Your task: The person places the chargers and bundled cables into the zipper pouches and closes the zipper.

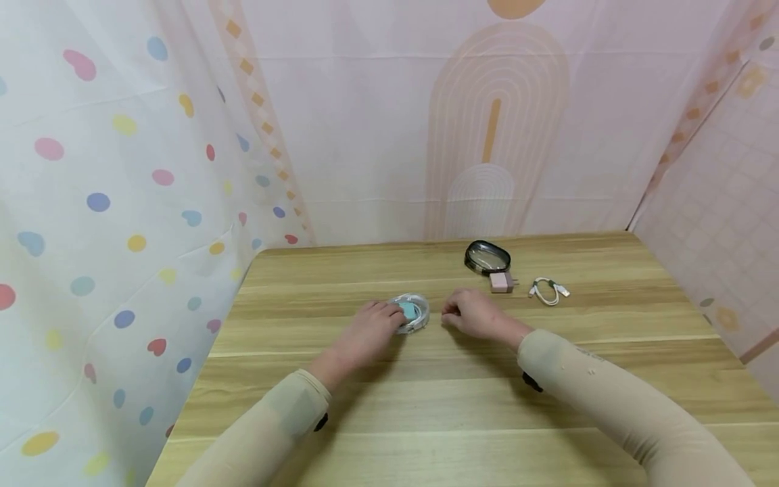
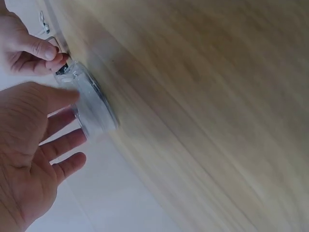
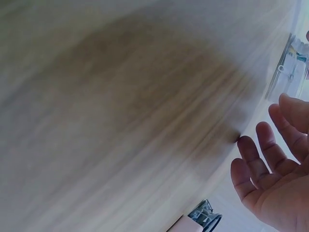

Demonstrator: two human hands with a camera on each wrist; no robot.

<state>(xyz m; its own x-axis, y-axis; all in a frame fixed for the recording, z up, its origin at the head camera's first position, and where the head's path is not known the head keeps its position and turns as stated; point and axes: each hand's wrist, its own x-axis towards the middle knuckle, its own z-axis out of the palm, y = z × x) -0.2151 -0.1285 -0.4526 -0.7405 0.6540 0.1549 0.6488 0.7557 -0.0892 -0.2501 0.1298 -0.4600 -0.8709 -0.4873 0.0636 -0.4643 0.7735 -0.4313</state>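
In the head view my left hand (image 1: 376,320) is at the left side of a round clear case (image 1: 420,323). Inside the case's outline show a light-blue block (image 1: 409,310) and a coiled white cable. My left fingertips lie over the block's edge. The left wrist view has my thumb in front of the clear case (image 2: 94,108), other fingertips partly behind it. Just right of the case, apart from it, is my right hand (image 1: 477,314). Seen from the right wrist, its fingers (image 3: 270,145) are loosely bent around nothing.
Behind my right hand stands a black-rimmed clear case (image 1: 487,258). A pink charger plug (image 1: 502,283) lies in front of it. A short white USB cable (image 1: 548,292) is looped to the right. The wooden table (image 1: 292,284) meets curtains at its back and left.
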